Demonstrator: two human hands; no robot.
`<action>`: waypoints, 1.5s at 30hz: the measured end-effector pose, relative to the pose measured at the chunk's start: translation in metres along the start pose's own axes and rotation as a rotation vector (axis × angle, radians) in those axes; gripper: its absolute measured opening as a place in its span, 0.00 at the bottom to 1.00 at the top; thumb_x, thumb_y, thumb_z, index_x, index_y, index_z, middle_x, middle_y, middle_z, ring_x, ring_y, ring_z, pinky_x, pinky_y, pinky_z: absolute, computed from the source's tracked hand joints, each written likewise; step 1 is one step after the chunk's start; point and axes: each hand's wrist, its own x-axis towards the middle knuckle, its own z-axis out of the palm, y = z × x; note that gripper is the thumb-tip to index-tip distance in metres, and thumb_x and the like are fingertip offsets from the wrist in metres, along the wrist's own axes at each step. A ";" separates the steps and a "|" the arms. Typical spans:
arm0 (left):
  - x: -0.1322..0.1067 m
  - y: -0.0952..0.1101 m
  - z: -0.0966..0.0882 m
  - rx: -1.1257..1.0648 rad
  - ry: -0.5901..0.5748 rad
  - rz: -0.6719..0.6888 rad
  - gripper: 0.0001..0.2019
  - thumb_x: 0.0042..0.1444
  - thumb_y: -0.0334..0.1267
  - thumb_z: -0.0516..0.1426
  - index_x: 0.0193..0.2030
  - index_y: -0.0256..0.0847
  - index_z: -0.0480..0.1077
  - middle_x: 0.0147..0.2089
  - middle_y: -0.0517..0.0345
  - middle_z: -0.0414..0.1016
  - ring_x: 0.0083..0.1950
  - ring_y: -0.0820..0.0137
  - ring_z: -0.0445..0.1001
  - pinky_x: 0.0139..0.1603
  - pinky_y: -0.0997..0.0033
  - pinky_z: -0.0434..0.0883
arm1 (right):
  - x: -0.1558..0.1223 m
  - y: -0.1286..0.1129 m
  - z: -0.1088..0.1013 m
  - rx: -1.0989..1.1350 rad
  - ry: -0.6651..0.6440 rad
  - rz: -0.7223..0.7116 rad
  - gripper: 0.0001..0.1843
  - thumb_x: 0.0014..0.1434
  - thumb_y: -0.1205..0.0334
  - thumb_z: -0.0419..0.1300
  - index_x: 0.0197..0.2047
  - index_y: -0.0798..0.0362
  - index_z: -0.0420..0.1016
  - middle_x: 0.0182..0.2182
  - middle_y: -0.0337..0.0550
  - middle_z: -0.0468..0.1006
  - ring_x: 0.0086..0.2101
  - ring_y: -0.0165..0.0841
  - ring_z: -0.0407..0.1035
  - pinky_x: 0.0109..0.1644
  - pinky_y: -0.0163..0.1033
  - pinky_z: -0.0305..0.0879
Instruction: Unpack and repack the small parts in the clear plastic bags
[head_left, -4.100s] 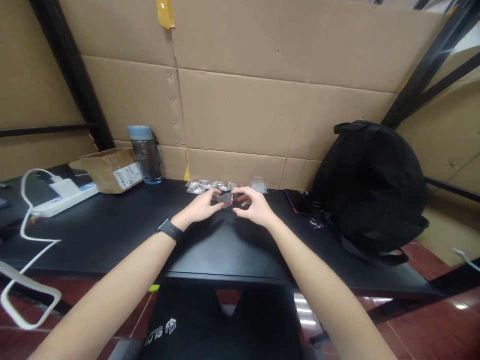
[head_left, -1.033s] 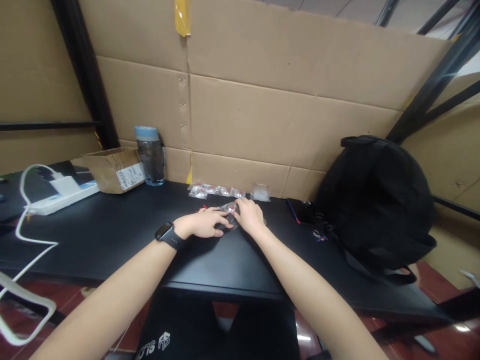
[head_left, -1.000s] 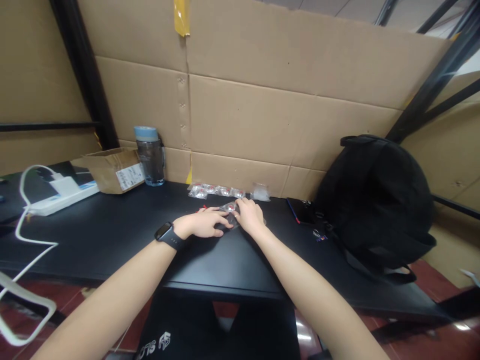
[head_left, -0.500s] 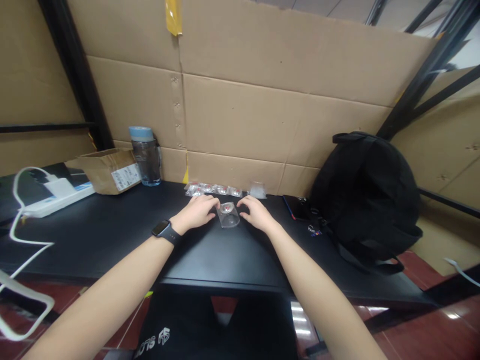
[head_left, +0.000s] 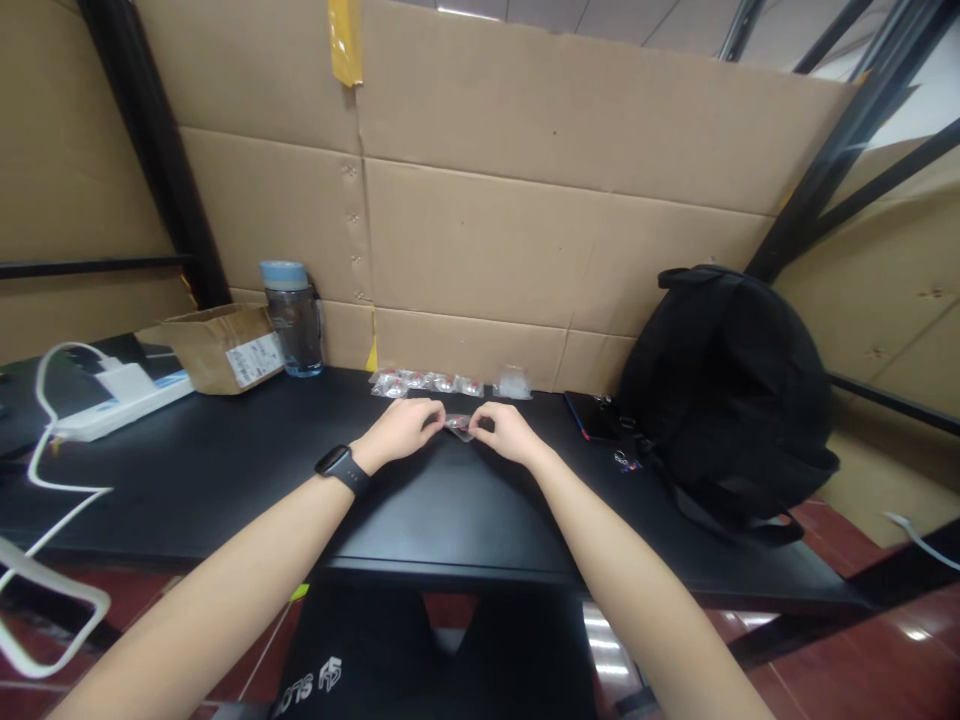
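Observation:
Between my hands, a small clear plastic bag [head_left: 459, 428] with a round silvery and red item in it is held just over the black table [head_left: 450, 510]. My left hand [head_left: 409, 428], a dark watch on its wrist, pinches the bag's left edge between thumb and fingers. On the opposite side my right hand [head_left: 508, 432] has its thumb and fingertips closed on the right edge. The bag looks folded or tilted, so its contents show only in part. Just behind my hands lie several similar bagged pieces [head_left: 427, 383] in a row. Right of them is a clear packet with whitish contents [head_left: 513, 382].
At the left stand a blue-lidded bottle [head_left: 291, 320], an opened cardboard box [head_left: 225, 350] and a white power strip [head_left: 124, 405] with a cable. A black backpack [head_left: 727, 400] fills the right side, near a dark flat object [head_left: 589, 415] and a keyring [head_left: 626, 461]. Cardboard walls the back.
Both hands have closed on the bag's sides. The bag lay flat facing me before; now it is folded or tilted and shows less of itself. The view has shifted slightly.

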 end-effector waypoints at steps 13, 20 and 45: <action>0.006 0.011 -0.005 -0.225 0.251 -0.087 0.07 0.68 0.38 0.50 0.41 0.43 0.68 0.38 0.57 0.79 0.40 0.65 0.77 0.45 0.67 0.69 | 0.005 0.000 0.003 0.398 0.093 0.230 0.07 0.57 0.60 0.63 0.34 0.54 0.78 0.33 0.43 0.83 0.33 0.33 0.75 0.42 0.38 0.70; 0.004 0.005 -0.002 -0.267 0.172 -0.099 0.03 0.65 0.37 0.54 0.44 0.43 0.68 0.36 0.59 0.80 0.38 0.66 0.78 0.44 0.68 0.70 | 0.004 -0.007 0.006 0.635 0.042 0.315 0.07 0.56 0.59 0.64 0.34 0.54 0.73 0.29 0.45 0.83 0.27 0.30 0.73 0.36 0.36 0.70; 0.002 0.002 -0.007 -0.172 0.014 -0.029 0.05 0.59 0.40 0.63 0.38 0.44 0.80 0.46 0.54 0.82 0.50 0.62 0.76 0.57 0.62 0.67 | -0.002 0.010 -0.022 0.074 -0.027 0.090 0.03 0.55 0.63 0.67 0.31 0.52 0.83 0.36 0.43 0.82 0.37 0.34 0.73 0.44 0.39 0.67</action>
